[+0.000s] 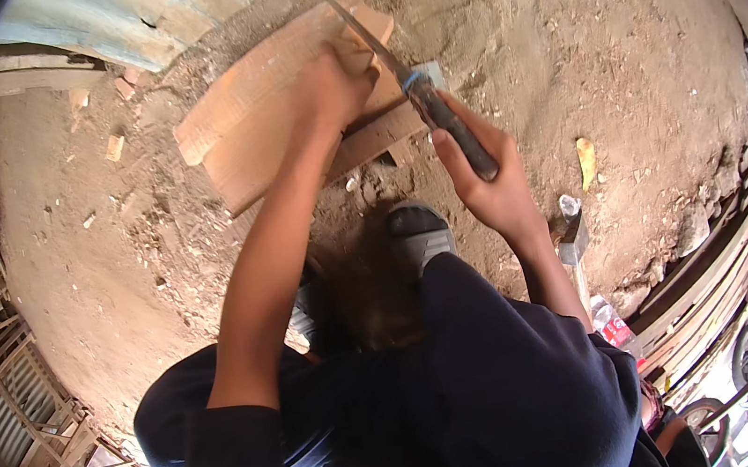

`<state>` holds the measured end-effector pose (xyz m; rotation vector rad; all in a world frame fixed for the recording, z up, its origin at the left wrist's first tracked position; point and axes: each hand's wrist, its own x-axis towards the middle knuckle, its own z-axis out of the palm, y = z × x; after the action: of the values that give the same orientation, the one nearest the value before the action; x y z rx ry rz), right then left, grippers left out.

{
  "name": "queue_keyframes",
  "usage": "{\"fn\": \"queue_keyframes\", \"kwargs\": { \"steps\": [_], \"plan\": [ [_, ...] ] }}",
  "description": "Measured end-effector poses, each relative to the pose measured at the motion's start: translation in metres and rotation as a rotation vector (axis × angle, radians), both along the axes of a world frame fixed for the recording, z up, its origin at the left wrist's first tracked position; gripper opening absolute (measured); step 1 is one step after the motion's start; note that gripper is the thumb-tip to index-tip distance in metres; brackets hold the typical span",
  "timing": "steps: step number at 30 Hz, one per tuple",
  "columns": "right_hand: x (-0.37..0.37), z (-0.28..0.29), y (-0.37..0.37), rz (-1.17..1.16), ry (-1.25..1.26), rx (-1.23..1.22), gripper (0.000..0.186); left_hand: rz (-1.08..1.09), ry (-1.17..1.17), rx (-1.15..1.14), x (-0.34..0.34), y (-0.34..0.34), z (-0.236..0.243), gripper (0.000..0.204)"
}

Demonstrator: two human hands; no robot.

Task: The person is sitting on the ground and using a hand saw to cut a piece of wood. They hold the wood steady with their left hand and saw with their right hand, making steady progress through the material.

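Left hand: pressed flat-fisted onto the stacked wooden boards, fingers curled down on the top board's far edge, holding it steady. Boards lie on the dirt ground, directly under and left of this hand.

Right hand: closed fully around the dark handle of a handsaw. Thin blade runs up and away from the hand, crossing the boards' right end just beside the left hand's knuckles; a blue band sits where handle meets blade.

Foot in a grey sandal: below the boards, between the two forearms.

Hammer: on the ground just right of the right wrist.

Red-and-white packet: small, crumpled, below the hammer. Yellow scrap: right of the right hand.
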<state>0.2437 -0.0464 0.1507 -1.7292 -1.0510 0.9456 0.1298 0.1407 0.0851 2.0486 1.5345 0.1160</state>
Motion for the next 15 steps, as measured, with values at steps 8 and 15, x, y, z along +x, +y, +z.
{"fn": "queue_keyframes", "kwargs": {
  "steps": [8,15],
  "plan": [
    [0.01,0.001,-0.058,0.019,-0.059,0.03,0.05,-0.004,-0.034,0.024,0.001,0.0,-0.003,0.062],
    [0.004,0.002,-0.029,0.057,-0.079,-0.011,0.049,-0.022,-0.012,0.006,-0.006,0.004,-0.004,0.063]
  ]
}}
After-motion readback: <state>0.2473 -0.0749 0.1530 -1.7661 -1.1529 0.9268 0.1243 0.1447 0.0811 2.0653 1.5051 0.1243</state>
